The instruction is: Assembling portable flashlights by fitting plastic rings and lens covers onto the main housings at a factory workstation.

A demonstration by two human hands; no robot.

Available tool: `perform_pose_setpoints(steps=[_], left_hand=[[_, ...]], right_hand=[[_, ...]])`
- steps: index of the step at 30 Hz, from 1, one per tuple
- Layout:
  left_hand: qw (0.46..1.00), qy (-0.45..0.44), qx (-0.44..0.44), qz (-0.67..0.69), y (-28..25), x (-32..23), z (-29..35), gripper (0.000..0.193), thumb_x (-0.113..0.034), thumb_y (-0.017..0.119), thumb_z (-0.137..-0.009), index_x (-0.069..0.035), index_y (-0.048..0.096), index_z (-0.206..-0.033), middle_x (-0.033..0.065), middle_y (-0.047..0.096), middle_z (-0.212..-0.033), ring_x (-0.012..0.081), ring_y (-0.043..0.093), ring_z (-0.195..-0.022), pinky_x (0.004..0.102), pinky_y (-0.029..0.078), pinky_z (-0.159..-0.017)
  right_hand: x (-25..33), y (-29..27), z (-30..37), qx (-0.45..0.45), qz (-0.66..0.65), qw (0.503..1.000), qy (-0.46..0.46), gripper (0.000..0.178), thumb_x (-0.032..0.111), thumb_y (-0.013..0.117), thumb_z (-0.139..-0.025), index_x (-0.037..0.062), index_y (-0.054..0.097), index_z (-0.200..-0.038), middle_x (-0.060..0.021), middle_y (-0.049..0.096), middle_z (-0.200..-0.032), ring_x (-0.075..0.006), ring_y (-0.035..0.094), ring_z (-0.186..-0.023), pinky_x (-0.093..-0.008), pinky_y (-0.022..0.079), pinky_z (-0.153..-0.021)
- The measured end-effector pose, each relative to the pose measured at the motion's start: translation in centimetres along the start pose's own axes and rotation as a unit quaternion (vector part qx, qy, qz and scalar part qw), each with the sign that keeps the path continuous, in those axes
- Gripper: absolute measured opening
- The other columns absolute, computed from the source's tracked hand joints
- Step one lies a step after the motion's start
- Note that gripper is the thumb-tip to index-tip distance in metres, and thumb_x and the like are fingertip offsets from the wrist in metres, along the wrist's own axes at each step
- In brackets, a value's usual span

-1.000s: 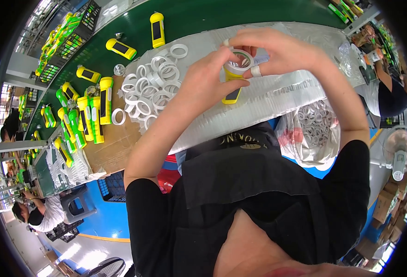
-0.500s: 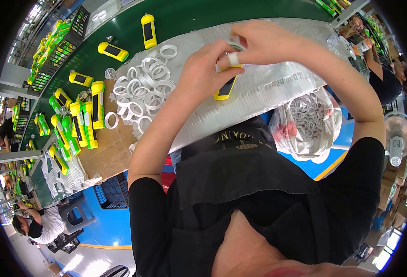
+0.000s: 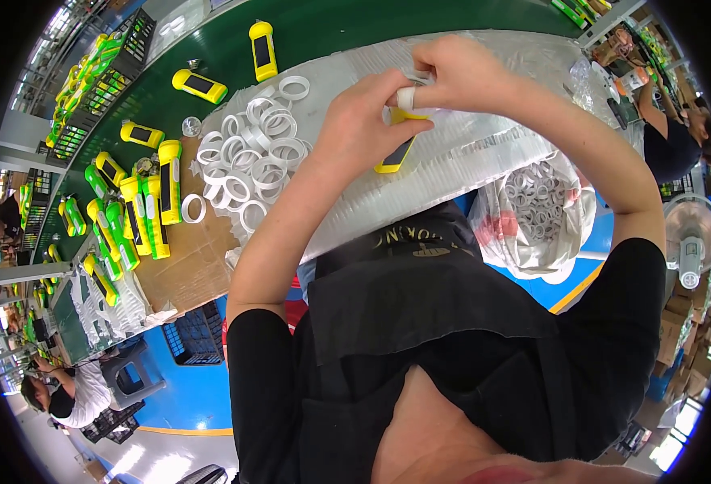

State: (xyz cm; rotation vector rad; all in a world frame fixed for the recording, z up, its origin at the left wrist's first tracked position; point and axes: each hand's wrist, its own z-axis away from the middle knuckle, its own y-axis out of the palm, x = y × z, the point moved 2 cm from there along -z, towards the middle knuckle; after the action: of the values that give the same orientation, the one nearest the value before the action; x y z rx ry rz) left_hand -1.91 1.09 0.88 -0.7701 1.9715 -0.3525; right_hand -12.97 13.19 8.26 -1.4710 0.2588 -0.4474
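Head view: left hand (image 3: 362,123) clamps a yellow flashlight (image 3: 396,156), apparently steadying it beside the right hand (image 3: 467,77), whose grip is obscured; white rings (image 3: 254,140) lie leftward, presumably for reach.

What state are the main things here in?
Left hand: closed on the yellow device
Right hand: fingers bent, at the device's far end
Yellow device: held, far end mostly covered
White band: worn on a right-hand finger
White rings: loose, heaped
Yellow-and-green devices: lying clustered
Sack: open at the top
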Motion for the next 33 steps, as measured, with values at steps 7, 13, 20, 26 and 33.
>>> perform_pose_setpoints(steps=[7, 13, 20, 26, 33], left_hand=[[1.0, 0.014, 0.001, 0.004, -0.4, 0.5, -0.7, 0.043, -0.021, 0.085, -0.068, -0.011, 0.058, -0.1, 0.0051, 0.068, -0.099, 0.0257, 0.064, -0.083, 0.0362, 0.052, -0.07], [0.987, 0.057, 0.011, 0.152, -2.3, -0.2, 0.5, 0.116, -0.03, 0.092, -0.06, -0.013, 0.021, -0.151, 0.0204, 0.057, -0.129, 0.0361, 0.058, -0.117, 0.0419, 0.047, -0.099], [0.854, -0.068, 0.369, 0.361, -4.2, -3.7, 2.4, 0.094, -0.028, 0.08, -0.077, -0.008, 0.023, -0.149, 0.0178, 0.065, -0.105, 0.0282, 0.066, -0.094, 0.0386, 0.052, -0.084], [0.965, -0.112, 0.162, -0.173, -3.7, 9.3, -7.9, 0.068, -0.027, 0.069, -0.079, -0.016, 0.038, -0.139, 0.0225, 0.066, -0.095, 0.0403, 0.065, -0.087, 0.0464, 0.052, -0.074], [0.895, -0.13, 0.008, -0.426, -7.5, 18.8, -9.6, 0.088, -0.062, 0.067, -0.078, -0.019, 0.031, -0.147, 0.0266, 0.063, -0.101, 0.0374, 0.065, -0.09, 0.0416, 0.054, -0.076]], right_hand=[[-1.2, 1.2, 0.1, -0.093, -0.176, 0.97, -0.139, 0.048, 0.033, 0.082, -0.07, 0.0016, 0.054, -0.093, -0.0083, 0.054, -0.07, -0.0202, 0.054, -0.061, -0.0331, 0.042, -0.053], [0.0, -1.5, 3.3, -0.129, -0.308, 0.938, -0.087, 0.046, 0.029, 0.085, -0.07, 0.003, 0.053, -0.091, -0.0061, 0.059, -0.076, -0.0127, 0.058, -0.067, -0.0281, 0.043, -0.055], [1.7, -3.4, 5.5, -0.179, -0.239, 0.89, -0.345, 0.055, 0.041, 0.072, -0.081, 0.0044, 0.058, -0.12, -0.0084, 0.062, -0.084, -0.0209, 0.061, -0.067, -0.0291, 0.049, -0.058], [-6.7, 8.7, -10.5, -0.368, -0.359, 0.858, 0.012, 0.032, 0.039, 0.043, -0.096, 0.0152, 0.058, -0.11, -0.0133, 0.067, -0.098, -0.0354, 0.065, -0.088, -0.0405, 0.05, -0.077], [-15.7, 11.9, -18.5, -0.424, -0.328, 0.826, 0.173, 0.036, 0.038, 0.046, -0.099, 0.0105, 0.059, -0.118, -0.0178, 0.067, -0.105, -0.0376, 0.064, -0.098, -0.0419, 0.05, -0.083]])
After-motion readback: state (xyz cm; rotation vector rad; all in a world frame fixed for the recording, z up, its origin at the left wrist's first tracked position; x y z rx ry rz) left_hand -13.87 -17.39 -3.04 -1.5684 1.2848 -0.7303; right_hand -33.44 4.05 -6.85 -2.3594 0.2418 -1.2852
